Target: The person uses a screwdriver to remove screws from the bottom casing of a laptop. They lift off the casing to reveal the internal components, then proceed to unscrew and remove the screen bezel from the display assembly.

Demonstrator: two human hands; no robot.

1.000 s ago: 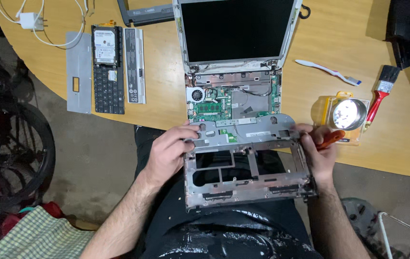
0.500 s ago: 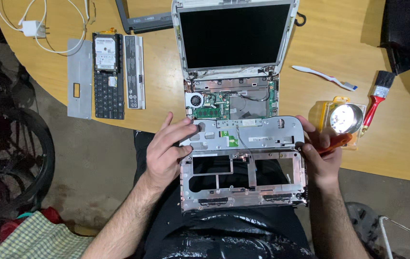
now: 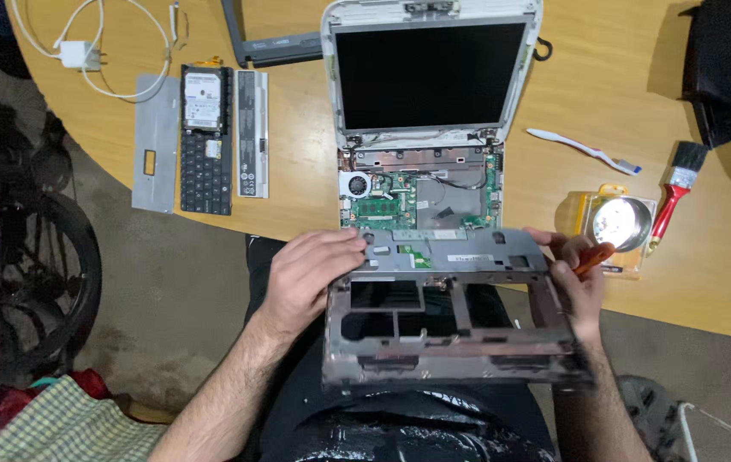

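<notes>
From the head view, the left hand [image 3: 310,274] and right hand [image 3: 578,287] are gripping the grey plastic laptop palmrest frame [image 3: 451,321] by its sides, holding it over the lap, just off the opened white laptop base [image 3: 421,192] on the wooden counter [image 3: 297,128]. The right grip is also pinching an orange-handled tool [image 3: 595,257].

The open laptop [image 3: 424,128] lies on the table [image 3: 297,180], its frame [image 3: 451,308] held before it between both hands, the left hand [image 3: 310,274] and right hand [image 3: 578,282]. Left of the laptop lie a keyboard [image 3: 205,171] with a drive [image 3: 203,101] behind it; right lie a toothbrush [image 3: 582,151], tin [image 3: 621,224] and brush [image 3: 678,188].
</notes>
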